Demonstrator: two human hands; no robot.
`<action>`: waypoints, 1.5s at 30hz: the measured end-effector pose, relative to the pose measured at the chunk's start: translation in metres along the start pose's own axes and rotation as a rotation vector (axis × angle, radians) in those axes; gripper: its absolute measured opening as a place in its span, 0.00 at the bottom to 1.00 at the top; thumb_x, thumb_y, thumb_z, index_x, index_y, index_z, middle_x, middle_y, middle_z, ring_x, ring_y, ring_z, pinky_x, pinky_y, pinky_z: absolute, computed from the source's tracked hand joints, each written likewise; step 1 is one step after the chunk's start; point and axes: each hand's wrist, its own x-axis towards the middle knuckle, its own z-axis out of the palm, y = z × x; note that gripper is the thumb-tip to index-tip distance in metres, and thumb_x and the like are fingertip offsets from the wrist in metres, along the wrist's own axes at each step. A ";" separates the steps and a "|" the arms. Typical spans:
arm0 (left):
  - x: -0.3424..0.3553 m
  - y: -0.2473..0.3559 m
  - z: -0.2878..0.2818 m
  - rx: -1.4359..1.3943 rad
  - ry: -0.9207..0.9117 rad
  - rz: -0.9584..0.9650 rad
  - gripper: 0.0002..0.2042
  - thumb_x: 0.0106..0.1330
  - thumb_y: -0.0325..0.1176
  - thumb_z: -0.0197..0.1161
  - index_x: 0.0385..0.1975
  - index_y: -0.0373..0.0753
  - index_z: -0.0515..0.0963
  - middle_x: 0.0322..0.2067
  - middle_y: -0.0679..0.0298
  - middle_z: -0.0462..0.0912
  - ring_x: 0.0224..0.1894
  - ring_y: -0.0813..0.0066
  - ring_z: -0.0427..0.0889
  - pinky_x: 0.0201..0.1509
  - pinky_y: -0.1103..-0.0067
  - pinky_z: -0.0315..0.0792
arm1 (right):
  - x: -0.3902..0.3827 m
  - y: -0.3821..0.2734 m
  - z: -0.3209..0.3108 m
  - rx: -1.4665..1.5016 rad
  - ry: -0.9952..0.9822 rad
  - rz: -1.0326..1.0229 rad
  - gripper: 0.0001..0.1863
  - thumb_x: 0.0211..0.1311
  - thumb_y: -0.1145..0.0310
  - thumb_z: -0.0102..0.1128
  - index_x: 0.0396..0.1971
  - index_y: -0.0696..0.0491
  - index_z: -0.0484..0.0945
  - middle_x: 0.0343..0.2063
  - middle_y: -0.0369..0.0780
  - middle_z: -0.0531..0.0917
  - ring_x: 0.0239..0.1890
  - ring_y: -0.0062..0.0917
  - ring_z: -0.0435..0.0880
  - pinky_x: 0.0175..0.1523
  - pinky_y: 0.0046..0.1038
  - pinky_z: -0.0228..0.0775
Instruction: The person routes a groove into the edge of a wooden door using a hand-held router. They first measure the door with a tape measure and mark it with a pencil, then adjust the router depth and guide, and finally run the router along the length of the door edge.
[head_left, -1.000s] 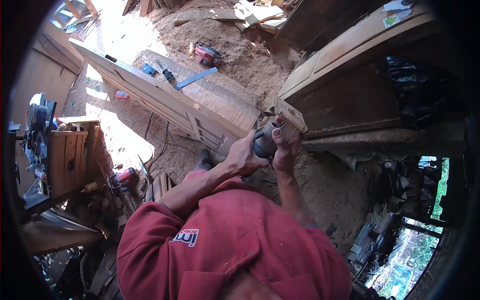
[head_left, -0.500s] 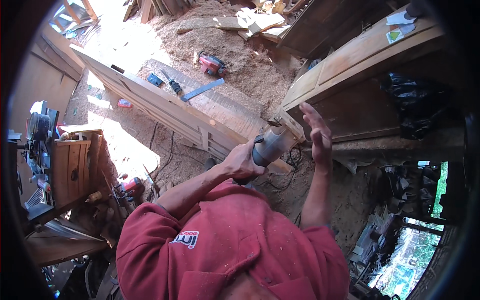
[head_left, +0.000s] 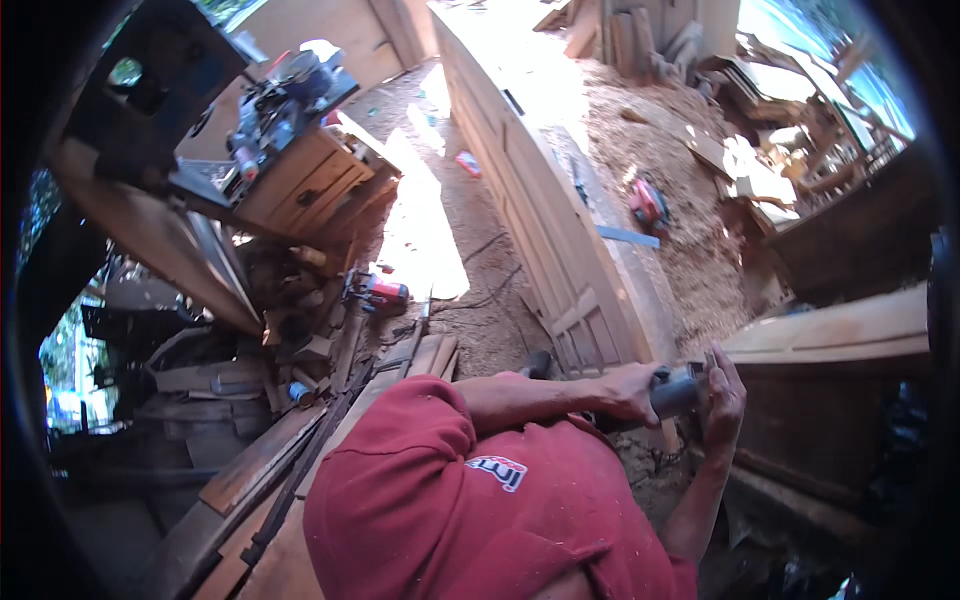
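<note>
My left hand [head_left: 630,393] is wrapped round the dark grey barrel of a hand-held trim router [head_left: 675,397]. The router lies roughly sideways, its base end toward my right hand. My right hand [head_left: 724,402] is raised beside that end, fingers stretched upward and palm toward the tool. Whether the palm touches the base cannot be told. Just beyond my left hand ends a panelled wooden door [head_left: 560,230], which stands on its long edge. Another wooden panel [head_left: 835,335] lies just past my right hand.
A metal straightedge [head_left: 628,237] lies on a board beyond the door, near a red power tool [head_left: 648,203]. Left of the door are a red drill [head_left: 382,291] and a wooden cabinet [head_left: 300,200] bearing tools. Sawdust [head_left: 680,150] and dark cables [head_left: 490,290] cover the floor.
The view has swung left, so hands and door sit further right in it. My right hand has come closer to the router's base end; my left hand keeps its grip.
</note>
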 end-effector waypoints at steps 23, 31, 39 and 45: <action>0.002 -0.061 -0.058 -0.380 -0.156 0.155 0.29 0.47 0.49 0.75 0.43 0.34 0.77 0.32 0.62 0.82 0.36 0.72 0.81 0.42 0.74 0.75 | 0.048 -0.038 0.061 -0.281 -0.020 -0.075 0.28 0.71 0.59 0.46 0.60 0.67 0.71 0.58 0.53 0.77 0.63 0.38 0.73 0.68 0.34 0.60; 0.018 -0.080 -0.078 -0.501 -0.273 0.139 0.32 0.44 0.44 0.76 0.48 0.33 0.74 0.38 0.63 0.81 0.40 0.74 0.80 0.47 0.77 0.75 | 0.063 -0.037 0.071 -0.283 -0.008 -0.199 0.29 0.60 0.61 0.59 0.56 0.66 0.74 0.56 0.55 0.78 0.62 0.43 0.75 0.67 0.38 0.62; 0.014 -0.075 -0.094 -0.667 -0.248 0.145 0.40 0.43 0.48 0.80 0.56 0.35 0.71 0.46 0.62 0.79 0.49 0.73 0.77 0.57 0.73 0.71 | 0.075 -0.054 0.076 -0.315 -0.017 -0.352 0.54 0.44 0.56 0.80 0.69 0.57 0.59 0.65 0.48 0.67 0.64 0.38 0.72 0.68 0.37 0.63; 0.022 -0.071 -0.089 -0.662 -0.225 0.063 0.39 0.49 0.44 0.78 0.59 0.34 0.68 0.50 0.60 0.78 0.51 0.70 0.77 0.60 0.72 0.70 | 0.046 -0.036 0.070 -0.101 0.174 -0.270 0.50 0.50 0.62 0.76 0.70 0.56 0.55 0.67 0.46 0.63 0.68 0.36 0.66 0.66 0.38 0.66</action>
